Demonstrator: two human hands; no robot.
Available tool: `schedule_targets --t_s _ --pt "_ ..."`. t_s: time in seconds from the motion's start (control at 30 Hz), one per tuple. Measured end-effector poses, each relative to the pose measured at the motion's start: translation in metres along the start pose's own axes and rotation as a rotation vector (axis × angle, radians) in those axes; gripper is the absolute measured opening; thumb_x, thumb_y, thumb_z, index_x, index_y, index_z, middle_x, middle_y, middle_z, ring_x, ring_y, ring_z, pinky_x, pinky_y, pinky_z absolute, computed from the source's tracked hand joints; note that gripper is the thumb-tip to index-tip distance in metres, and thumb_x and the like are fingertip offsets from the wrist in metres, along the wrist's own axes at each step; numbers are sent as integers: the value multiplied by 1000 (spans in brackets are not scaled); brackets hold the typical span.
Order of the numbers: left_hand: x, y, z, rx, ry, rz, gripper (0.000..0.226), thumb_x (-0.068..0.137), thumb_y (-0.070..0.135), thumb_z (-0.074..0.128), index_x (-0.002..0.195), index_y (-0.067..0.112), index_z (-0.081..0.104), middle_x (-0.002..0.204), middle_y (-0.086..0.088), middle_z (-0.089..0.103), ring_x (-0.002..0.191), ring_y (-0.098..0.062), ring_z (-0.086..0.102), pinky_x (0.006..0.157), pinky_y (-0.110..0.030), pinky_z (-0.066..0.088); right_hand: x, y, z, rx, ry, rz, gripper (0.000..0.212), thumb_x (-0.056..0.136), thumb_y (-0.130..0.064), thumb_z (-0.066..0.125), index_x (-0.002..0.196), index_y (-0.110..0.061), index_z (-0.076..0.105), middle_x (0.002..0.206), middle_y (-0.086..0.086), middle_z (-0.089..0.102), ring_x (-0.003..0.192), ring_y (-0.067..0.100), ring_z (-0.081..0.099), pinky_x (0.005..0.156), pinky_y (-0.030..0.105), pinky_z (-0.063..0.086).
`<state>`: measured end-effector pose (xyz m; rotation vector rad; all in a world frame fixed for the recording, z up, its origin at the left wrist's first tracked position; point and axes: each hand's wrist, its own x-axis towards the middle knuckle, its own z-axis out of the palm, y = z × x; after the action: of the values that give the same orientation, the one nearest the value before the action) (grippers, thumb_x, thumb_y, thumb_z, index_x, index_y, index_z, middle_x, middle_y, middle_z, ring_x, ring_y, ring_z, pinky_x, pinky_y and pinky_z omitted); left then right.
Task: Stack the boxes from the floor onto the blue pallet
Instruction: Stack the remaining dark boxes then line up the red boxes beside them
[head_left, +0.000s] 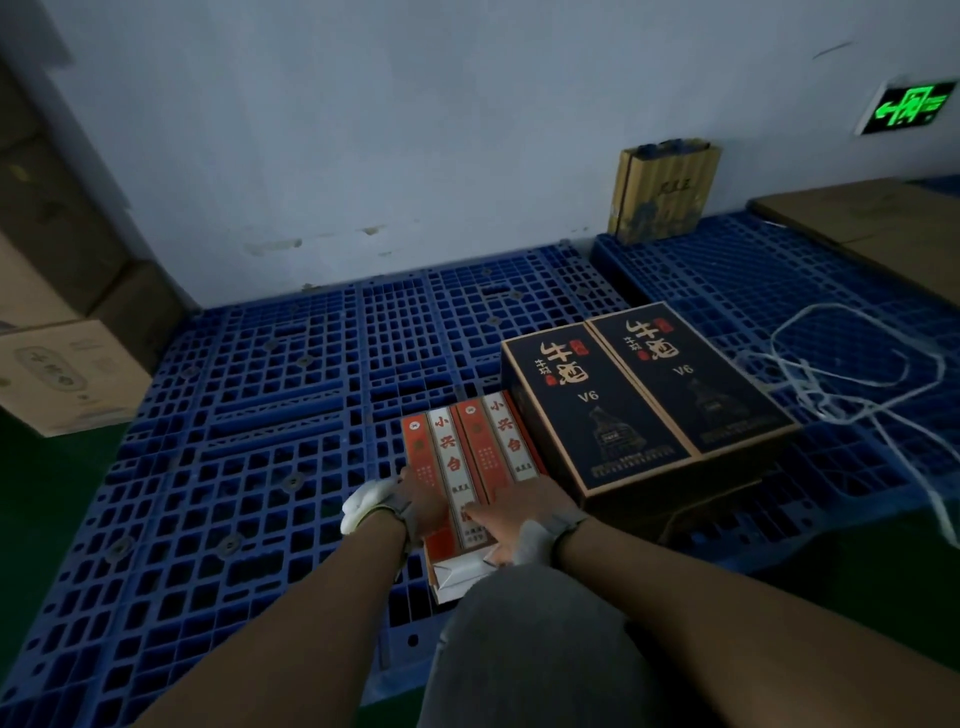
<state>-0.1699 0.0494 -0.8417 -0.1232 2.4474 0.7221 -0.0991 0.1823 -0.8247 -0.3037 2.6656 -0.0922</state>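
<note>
An orange and white box (467, 467) printed with large characters lies flat on the blue pallet (249, 415), near its front edge and just in front of me. My left hand (415, 499) rests on the box's near left corner, fingers spread flat on the top face. My right hand (519, 512) presses the near right part of the same box, fingers apart and flat on top, the thumb side towards the end flap. Neither hand wraps the box; both seem to be seating it. A bunched white cloth or glove (366, 506) sits at my left wrist. My knee (524, 634), in grey trousers, fills the foreground.

Touching the box's right side is a taller dark navy carton (644, 395) marked V6, its top showing two matching panels side by side. To finish well, I judge I should slide the orange box snug against that carton and square it with the pallet grid, keeping the near white flap (460, 577) from catching.

No box here is open, so their contents are hidden. Further off, a yellowish box (665, 192) stands upright against the wall (363, 130) on a second pallet, where loose white strapping (852, 374) lies coiled. Plain brown cartons (67, 374) are stacked at far left, flat cardboard (872, 228) lies at far right, and a green exit sign (906, 106) glows above.
</note>
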Motion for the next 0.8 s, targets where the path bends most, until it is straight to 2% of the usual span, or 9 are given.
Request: schedule_targets --t_s 0.07,0.13,0.2,0.3,0.37,0.43,0.57,0.7,0.8 --pt "-6 2 0 183 -28 61 43 93 20 57 132 3 56 132 -20 62 120 -36 60 101 -42 51 -18 1 -14 9 -21 -5 29 98 -28 47 124 -16 55 120 8 62 109 26 61 94 40 50" --pt "-12 9 -12 327 -17 119 37 94 30 49 124 12 60 126 -16 65 112 -32 63 98 -44 53 -40 6 -34 -106 100 -15 19 99 -31 47 111 -19 58 93 1 64 84 19 64 77 33 54" --pt "-24 30 -31 409 86 195 42 96 36 41 119 7 61 118 -16 65 106 -31 64 95 -44 54 -62 14 -60 -152 214 14 25 101 -35 42 114 -21 58 79 -4 60 67 13 58 66 27 51" --pt "-64 92 -56 421 206 410 38 97 26 44 115 1 66 98 -13 63 90 -31 61 78 -34 49 -100 36 -98 -175 350 132 37 101 -41 36 121 -23 60 95 2 70 76 21 62 66 27 41" --pt "-102 139 -56 421 247 562 33 95 21 48 116 3 68 105 -17 67 98 -34 64 75 -32 41 -138 55 -111 -206 382 234 38 100 -42 36 118 -22 62 100 5 71 85 25 65 65 28 40" --pt "-137 182 -41 458 257 707 32 95 22 50 116 7 68 116 -14 70 108 -33 66 77 -34 45 -183 78 -116 -221 362 349 36 100 -41 36 114 -22 63 102 5 70 81 25 63 63 28 39" --pt "-191 240 10 627 139 921 38 100 30 43 134 17 55 140 -8 57 124 -33 57 102 -43 48 -270 123 -100 -117 196 582 35 101 -39 40 117 -17 63 112 7 67 89 27 61 69 28 41" --pt "-236 289 85 864 -56 1062 49 105 36 35 152 24 31 157 -5 39 136 -34 46 108 -49 42 -361 171 -60 36 102 838 37 100 -25 45 124 -1 62 109 24 66 60 22 39 58 27 34" --pt "-275 322 148 1077 -137 1200 50 104 39 35 153 28 29 148 -5 48 123 -31 57 101 -46 48 -429 205 -25 47 116 989 33 98 -27 46 114 -9 69 92 16 68 58 22 39 61 30 37"
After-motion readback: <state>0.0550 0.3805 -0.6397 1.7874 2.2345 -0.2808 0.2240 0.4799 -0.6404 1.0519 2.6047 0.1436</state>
